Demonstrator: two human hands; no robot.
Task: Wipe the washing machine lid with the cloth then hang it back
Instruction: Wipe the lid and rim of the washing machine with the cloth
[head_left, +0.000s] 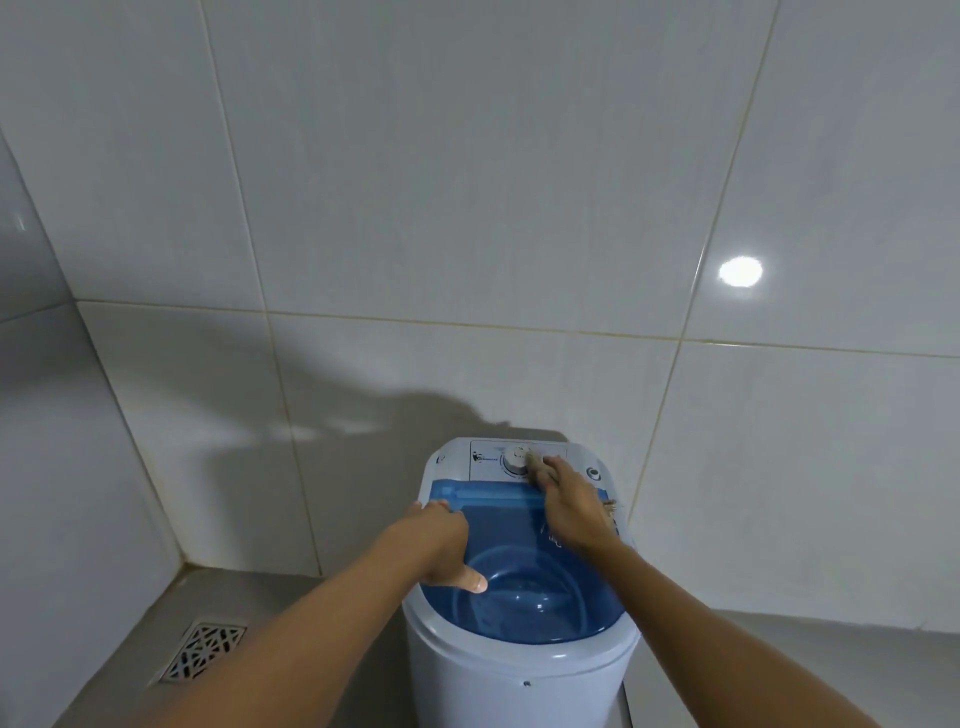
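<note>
A small white washing machine (519, 675) stands against the tiled wall, with a translucent blue lid (524, 592) shut on top. My left hand (441, 540) rests on the lid's left edge, fingers over the rim and thumb lying on the blue surface. My right hand (569, 501) presses a brownish cloth (535, 465) against the back of the lid, near the white control panel and its dial (516, 460). The cloth is mostly hidden under the hand; frayed bits (612, 505) poke out at the right.
White glossy wall tiles (467, 208) rise behind and to the left, forming a corner. A grey floor (291, 613) surrounds the machine, with a metal drain grate (202, 652) at the lower left. A lamp's reflection (740, 271) shines on the wall.
</note>
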